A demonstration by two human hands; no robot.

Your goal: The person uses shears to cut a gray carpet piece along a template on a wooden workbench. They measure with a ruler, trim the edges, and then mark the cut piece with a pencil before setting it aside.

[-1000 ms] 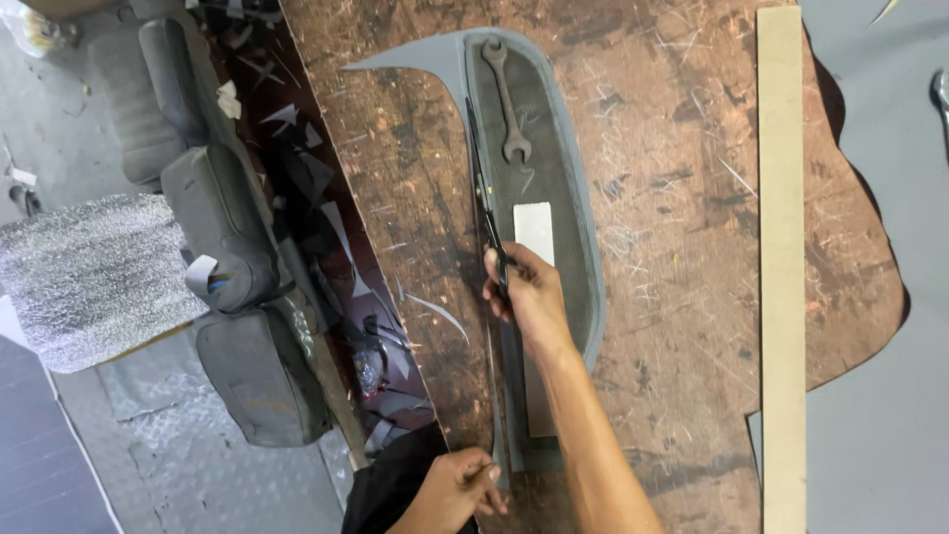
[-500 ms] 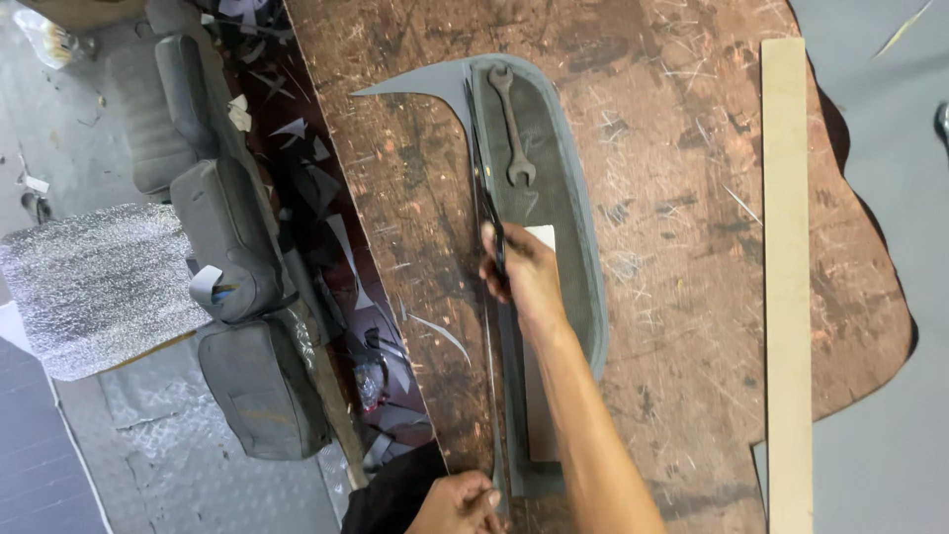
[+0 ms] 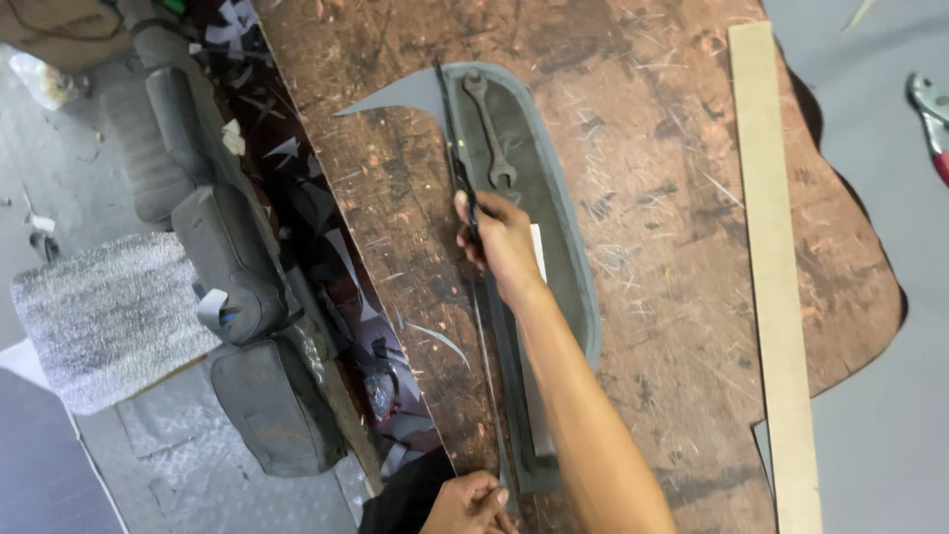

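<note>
A long grey fabric panel (image 3: 559,247) lies lengthwise on your scarred brown desk (image 3: 672,198), its pointed flap at the far left end. A dark scissors-like cutting tool (image 3: 460,178) runs along the panel's left edge, blades pointing away from you.

Your right hand (image 3: 499,242) sits on that tool about halfway up the panel. Forearm extended from the lower frame, wrist roughly straight, back of the hand up. Your grip is closed around the tool's handle, fingers curled on the left side; how far the blades are apart cannot be told.

Your left hand (image 3: 473,502) is at the near end of the panel, at the bottom edge of view. Fingers are curled down onto the fabric edge; whether they pinch it or only press on it cannot be told.

On the panel, beyond your right hand: an open-ended spanner (image 3: 491,133), lying lengthwise. A pale strip (image 3: 537,376) lies on the panel, partly under your forearm.

Right of the panel, well apart: a long wooden straightedge (image 3: 776,267) lying lengthwise on the desk. Grey sheet material (image 3: 880,415) beneath the desk's right edge.

Left of the desk: dark cushioned seat parts (image 3: 232,267) and a grey textured mat (image 3: 104,316) on the floor.
</note>
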